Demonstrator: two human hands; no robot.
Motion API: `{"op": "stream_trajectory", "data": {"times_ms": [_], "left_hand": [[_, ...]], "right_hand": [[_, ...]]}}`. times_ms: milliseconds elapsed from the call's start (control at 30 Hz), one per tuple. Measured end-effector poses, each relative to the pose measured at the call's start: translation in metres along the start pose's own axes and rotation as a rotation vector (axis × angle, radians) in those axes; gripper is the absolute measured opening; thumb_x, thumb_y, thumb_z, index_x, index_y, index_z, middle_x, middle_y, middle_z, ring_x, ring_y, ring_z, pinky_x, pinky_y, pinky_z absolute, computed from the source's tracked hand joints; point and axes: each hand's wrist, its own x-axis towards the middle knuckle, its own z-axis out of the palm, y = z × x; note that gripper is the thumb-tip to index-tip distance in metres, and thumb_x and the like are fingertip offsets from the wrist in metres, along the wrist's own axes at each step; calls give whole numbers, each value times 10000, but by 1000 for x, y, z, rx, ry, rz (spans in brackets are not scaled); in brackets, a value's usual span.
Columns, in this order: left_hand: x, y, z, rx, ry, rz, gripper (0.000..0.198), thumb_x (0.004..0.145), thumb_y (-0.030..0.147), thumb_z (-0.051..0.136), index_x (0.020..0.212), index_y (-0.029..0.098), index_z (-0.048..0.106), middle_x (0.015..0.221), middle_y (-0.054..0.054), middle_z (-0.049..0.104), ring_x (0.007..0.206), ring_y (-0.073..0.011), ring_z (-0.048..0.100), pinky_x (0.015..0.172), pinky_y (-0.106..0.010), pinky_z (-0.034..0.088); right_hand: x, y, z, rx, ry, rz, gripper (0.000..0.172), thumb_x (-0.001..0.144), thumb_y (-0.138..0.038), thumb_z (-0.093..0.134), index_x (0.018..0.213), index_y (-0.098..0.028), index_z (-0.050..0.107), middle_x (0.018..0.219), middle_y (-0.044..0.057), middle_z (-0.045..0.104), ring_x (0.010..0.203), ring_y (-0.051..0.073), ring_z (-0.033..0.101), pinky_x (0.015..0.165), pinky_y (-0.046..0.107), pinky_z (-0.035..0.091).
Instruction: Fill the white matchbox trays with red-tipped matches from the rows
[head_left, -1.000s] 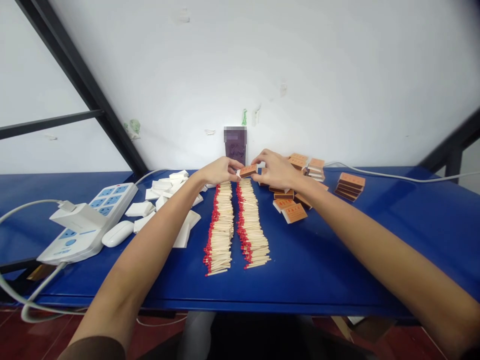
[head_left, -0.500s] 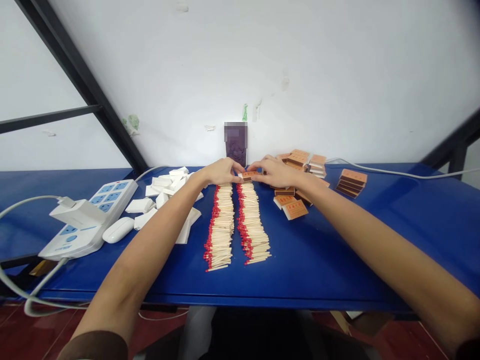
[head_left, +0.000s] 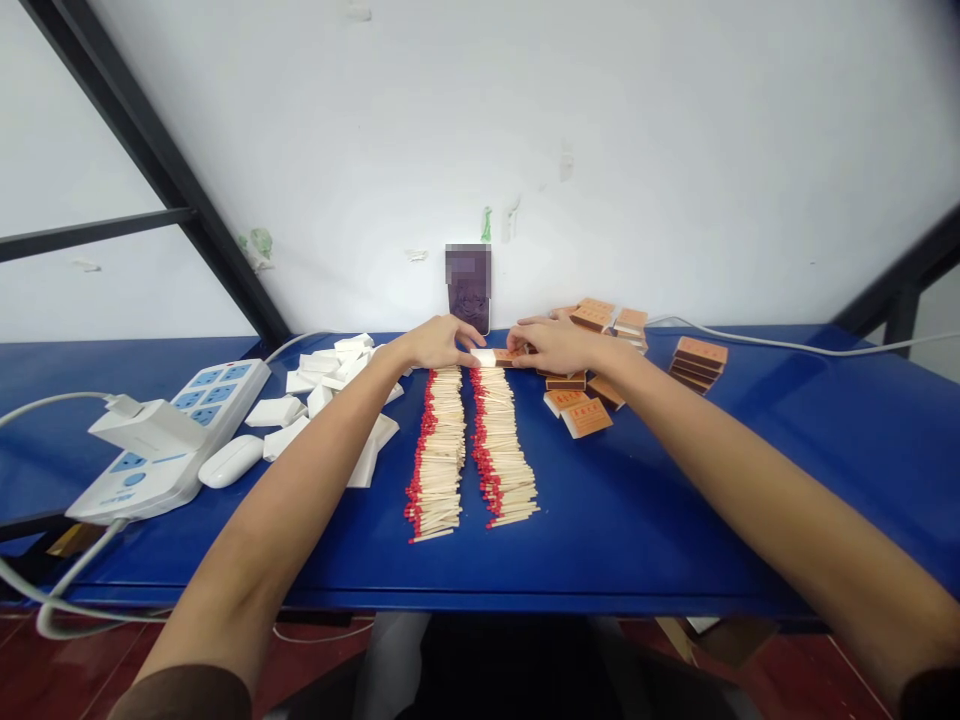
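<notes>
Nearby, match rows, white boxes, power strip; matchbox pinched in right grip, left grip unclear.

Matches: bare wd, matt. Matchbox: printed cardbd. Trays: smooth wht card. Table: smooth, semi-gloss. Pwr strip: plas. Case: glossy plas. Frame: dk metal. Wall: mostly matt.

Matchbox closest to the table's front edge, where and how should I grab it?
I'd pinch the near half of that matchbox across its left and right edges, coming down from above and the front. It lies broad face up, and other matchboxes crowd its far edge, while its near edge faces the front of the table.
</notes>
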Motion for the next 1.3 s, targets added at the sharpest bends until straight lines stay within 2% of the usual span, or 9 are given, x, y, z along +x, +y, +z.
{"op": "stream_trajectory", "data": {"times_ms": [133,333,600,767,900,967,1033,1167,1300], "left_hand": [[0,0,0,6,-20,-31,466,672,352,793,1098,166,774,1076,-121,777,890,-264,713,833,-371,531],[-5,8,-7,2,-46,-47,541,708,390,777,1175,119,742,1151,-143,759,941,-274,713,858,-377,532],[-8,13,-11,25,-35,-43,521,721,397,765,1168,130,744,1168,-133,756,924,-254,721,813,-348,542],[-13,16,-26,83,48,-16,488,772,443,722,1173,165,738,1127,-96,768,966,-242,705,837,-335,538],[-37,18,-34,216,165,-24,438,854,469,617,1165,185,739,1075,-95,757,843,-241,684,800,-375,534],[-58,17,-32,314,250,-25,470,887,487,557,1184,164,725,1091,-133,722,910,-290,650,886,-459,501],[-79,13,-29,419,326,-14,511,904,508,522,1227,155,700,1123,-167,668,1067,-363,579,952,-523,453],[-110,4,-28,708,452,-46,528,955,526,412,1263,186,674,1040,-143,623,1022,-343,573,902,-468,479],[-123,-12,-37,679,426,-140,552,946,553,386,1241,190,678,1044,-134,625,1047,-350,583,930,-464,468]], "right_hand": [[-3,-2,-7,-5,-19,41,220,904,-381,597,1035,-222,676,1079,107,697,968,285,629,896,436,396],[-10,-6,-30,208,-25,164,228,853,-330,627,1045,-214,668,1055,77,743,930,252,671,797,352,478],[-19,3,-50,404,222,137,232,830,-395,662,947,-196,692,1082,83,736,996,257,666,926,428,500],[-44,4,-78,361,477,256,335,818,-534,701,867,-204,682,959,93,738,903,267,673,836,439,519],[-77,14,-82,265,620,415,351,804,-566,698,822,-217,668,892,87,735,858,272,682,767,419,513],[-96,17,-74,212,663,485,343,821,-565,664,831,-222,664,873,80,737,803,260,683,722,396,506],[-113,17,-63,114,629,549,302,831,-530,639,870,-232,667,867,66,742,748,249,672,682,376,487],[-133,12,-41,-92,449,634,275,816,-494,621,913,-242,677,861,70,748,792,283,664,647,359,456],[-143,18,-42,-11,428,576,325,812,-545,625,910,-243,701,960,79,759,895,304,676,727,390,491]]}}
